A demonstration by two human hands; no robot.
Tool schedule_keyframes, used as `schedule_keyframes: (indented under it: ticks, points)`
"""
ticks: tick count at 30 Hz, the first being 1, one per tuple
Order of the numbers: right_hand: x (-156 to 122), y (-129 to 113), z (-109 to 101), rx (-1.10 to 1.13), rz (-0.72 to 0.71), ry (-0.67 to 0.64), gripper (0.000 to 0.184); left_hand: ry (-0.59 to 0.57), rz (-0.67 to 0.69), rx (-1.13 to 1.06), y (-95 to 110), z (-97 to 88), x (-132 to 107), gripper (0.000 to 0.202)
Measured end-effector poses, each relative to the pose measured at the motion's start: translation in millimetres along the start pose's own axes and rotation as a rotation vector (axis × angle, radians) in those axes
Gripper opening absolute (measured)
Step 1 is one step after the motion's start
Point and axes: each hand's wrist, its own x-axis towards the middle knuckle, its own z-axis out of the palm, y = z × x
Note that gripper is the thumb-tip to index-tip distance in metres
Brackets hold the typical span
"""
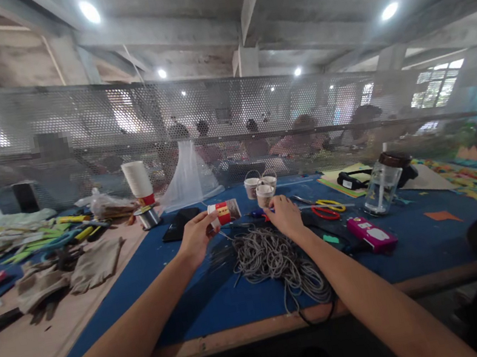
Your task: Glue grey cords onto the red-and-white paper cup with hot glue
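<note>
My left hand is closed around a small paper cup with a red and yellow band, held on its side above the blue mat. My right hand reaches forward with fingers curled near the base of one of three small paper cups with wire handles; what its fingertips grip is hidden. A loose heap of grey cord lies between my forearms and trails over the table's front edge.
Red and yellow scissors, a pink box and a clear jar lie right. A stack of white cups, a metal tin and cloth gloves sit left. A mesh screen stands behind, with people beyond.
</note>
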Motion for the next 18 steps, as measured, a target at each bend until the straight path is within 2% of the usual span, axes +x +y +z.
schedule_keyframes:
  ticks: [2,5,9,13,16,18]
  points:
    - [-2,-10,-2,0.193,-0.145,-0.012,0.018,-0.009,-0.001,-0.001,-2,-0.1,1,0.031]
    - [-7,-25,-1,0.498,-0.259,-0.144,0.016,-0.010,0.003,-0.020,-3,-0.3,2,0.030]
    - [-13,-35,10,0.755,-0.192,-0.317,0.025,-0.010,0.024,-0.048,-4,0.7,2,0.028]
    - [-14,-38,18,1.020,-0.038,-0.466,0.033,-0.016,0.022,-0.070,-3,2.4,0,0.026]
    - [-13,-39,16,1.070,0.028,-0.486,0.034,-0.020,0.024,-0.066,-4,1.9,0,0.025]
    - [-12,-39,12,1.032,0.023,-0.468,0.029,-0.018,0.033,-0.054,-5,0.8,1,0.026]
